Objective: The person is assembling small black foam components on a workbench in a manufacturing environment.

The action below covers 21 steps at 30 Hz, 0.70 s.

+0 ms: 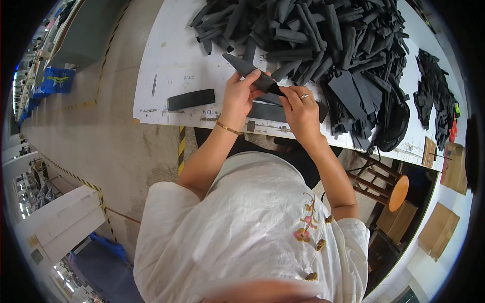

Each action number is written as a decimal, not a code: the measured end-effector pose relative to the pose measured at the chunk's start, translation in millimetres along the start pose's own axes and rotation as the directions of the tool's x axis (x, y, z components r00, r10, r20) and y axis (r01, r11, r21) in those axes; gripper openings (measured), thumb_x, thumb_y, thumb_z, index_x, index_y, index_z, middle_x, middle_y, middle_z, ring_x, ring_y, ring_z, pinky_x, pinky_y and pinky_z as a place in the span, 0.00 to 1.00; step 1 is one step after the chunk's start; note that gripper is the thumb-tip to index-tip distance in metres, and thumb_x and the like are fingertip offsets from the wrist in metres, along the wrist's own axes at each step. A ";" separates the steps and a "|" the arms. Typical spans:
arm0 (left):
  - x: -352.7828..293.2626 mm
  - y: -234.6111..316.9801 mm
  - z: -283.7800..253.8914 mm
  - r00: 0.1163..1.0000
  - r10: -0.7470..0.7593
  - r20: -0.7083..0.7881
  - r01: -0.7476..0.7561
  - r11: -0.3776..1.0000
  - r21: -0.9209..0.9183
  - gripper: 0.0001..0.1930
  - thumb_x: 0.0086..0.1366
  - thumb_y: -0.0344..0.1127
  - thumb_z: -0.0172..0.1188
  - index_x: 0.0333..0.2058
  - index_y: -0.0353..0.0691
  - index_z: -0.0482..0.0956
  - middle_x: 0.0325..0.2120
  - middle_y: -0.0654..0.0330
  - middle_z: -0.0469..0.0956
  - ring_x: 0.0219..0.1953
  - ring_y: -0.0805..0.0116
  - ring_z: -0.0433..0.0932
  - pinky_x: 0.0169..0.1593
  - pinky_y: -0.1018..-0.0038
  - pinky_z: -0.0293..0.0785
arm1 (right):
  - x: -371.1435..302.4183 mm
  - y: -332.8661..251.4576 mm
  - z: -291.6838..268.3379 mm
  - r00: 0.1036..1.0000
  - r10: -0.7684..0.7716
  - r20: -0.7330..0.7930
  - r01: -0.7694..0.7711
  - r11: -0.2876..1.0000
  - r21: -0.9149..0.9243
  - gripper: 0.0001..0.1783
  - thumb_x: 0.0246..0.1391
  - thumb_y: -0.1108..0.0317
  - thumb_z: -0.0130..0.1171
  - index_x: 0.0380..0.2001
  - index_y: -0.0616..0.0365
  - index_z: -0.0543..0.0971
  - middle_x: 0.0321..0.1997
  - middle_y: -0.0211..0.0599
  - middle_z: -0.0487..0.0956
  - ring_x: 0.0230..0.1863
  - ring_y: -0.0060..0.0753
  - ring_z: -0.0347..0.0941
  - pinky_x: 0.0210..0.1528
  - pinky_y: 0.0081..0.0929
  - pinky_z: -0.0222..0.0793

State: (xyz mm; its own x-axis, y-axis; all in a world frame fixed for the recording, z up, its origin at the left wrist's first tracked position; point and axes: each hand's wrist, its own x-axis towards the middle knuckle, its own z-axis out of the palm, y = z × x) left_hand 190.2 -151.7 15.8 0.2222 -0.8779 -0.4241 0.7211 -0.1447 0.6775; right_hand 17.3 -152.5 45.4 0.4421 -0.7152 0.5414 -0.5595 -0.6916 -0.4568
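Observation:
A dark grey cloth piece (pixel 241 65), shaped like a folded tube with a pointed far end, is held up over the table's near edge. My left hand (pixel 239 97) grips its middle, thumb on top and fingers beneath. At the nearer, right-hand end my right hand (pixel 303 112), with a ring on one finger, pinches the cloth, where a blacker part shows. Whether that part is a separate insert I cannot tell. Below the hands lie flat dark strips (pixel 267 112) on the table. Another black strip (pixel 192 99) lies by itself left of my left hand.
A large heap of rolled dark cloth pieces (pixel 313 35) covers the far side of the white table (pixel 164 86). Flat grey pieces (pixel 353 98) are stacked at the right, beside a black bag (pixel 396 123). A wooden stool (pixel 396 192) stands below the right edge.

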 end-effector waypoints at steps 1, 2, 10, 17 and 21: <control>-0.7 -0.5 0.7 1.000 0.003 -0.002 -0.003 1.000 -0.004 0.13 0.63 0.30 0.60 0.44 0.34 0.70 0.37 0.49 0.81 0.37 0.60 0.83 0.37 0.68 0.83 | 0.2 -0.3 0.0 1.000 -0.019 -0.007 0.019 0.999 -0.044 0.15 0.45 0.77 0.65 0.40 0.58 0.80 0.37 0.38 0.77 0.37 0.42 0.75 0.38 0.34 0.73; -1.8 -1.1 1.9 1.000 0.006 0.002 -0.006 1.000 -0.019 0.12 0.64 0.30 0.60 0.44 0.35 0.70 0.36 0.49 0.81 0.37 0.60 0.83 0.37 0.68 0.83 | 0.6 -1.7 -0.1 1.000 -0.024 -0.004 0.023 0.999 -0.043 0.15 0.45 0.77 0.65 0.40 0.58 0.80 0.37 0.38 0.77 0.37 0.42 0.75 0.38 0.34 0.73; -3.0 2.6 6.7 1.000 0.022 0.022 -0.022 1.000 -0.007 0.11 0.64 0.29 0.58 0.43 0.36 0.70 0.36 0.48 0.81 0.35 0.61 0.83 0.35 0.68 0.83 | 6.6 -3.0 -3.2 0.996 -0.093 0.016 0.094 0.993 -0.072 0.17 0.42 0.80 0.63 0.40 0.62 0.79 0.37 0.38 0.76 0.38 0.43 0.73 0.42 0.36 0.71; 4.9 17.4 1.2 0.981 -0.100 0.166 0.086 0.992 0.092 0.10 0.64 0.30 0.58 0.42 0.35 0.71 0.37 0.48 0.81 0.36 0.60 0.83 0.35 0.68 0.83 | 12.4 3.8 -18.9 0.978 -0.181 0.107 0.187 0.981 -0.048 0.18 0.44 0.79 0.62 0.42 0.62 0.78 0.38 0.38 0.76 0.39 0.41 0.73 0.41 0.35 0.72; -5.7 7.5 12.7 0.996 0.013 0.084 -0.022 0.995 0.101 0.11 0.64 0.29 0.58 0.43 0.35 0.68 0.35 0.48 0.81 0.35 0.60 0.83 0.33 0.68 0.83 | 11.8 2.8 -15.7 0.971 -0.202 0.128 0.217 0.968 -0.123 0.18 0.44 0.78 0.62 0.42 0.63 0.78 0.39 0.38 0.75 0.39 0.41 0.72 0.42 0.35 0.71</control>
State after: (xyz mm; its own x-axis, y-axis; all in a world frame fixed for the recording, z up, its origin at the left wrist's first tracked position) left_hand 186.0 -153.5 31.0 0.1759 -0.9151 -0.3629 0.6460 -0.1709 0.7439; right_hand 9.9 -161.3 61.6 0.6321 -0.5679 0.5272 -0.5322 -0.8127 -0.2374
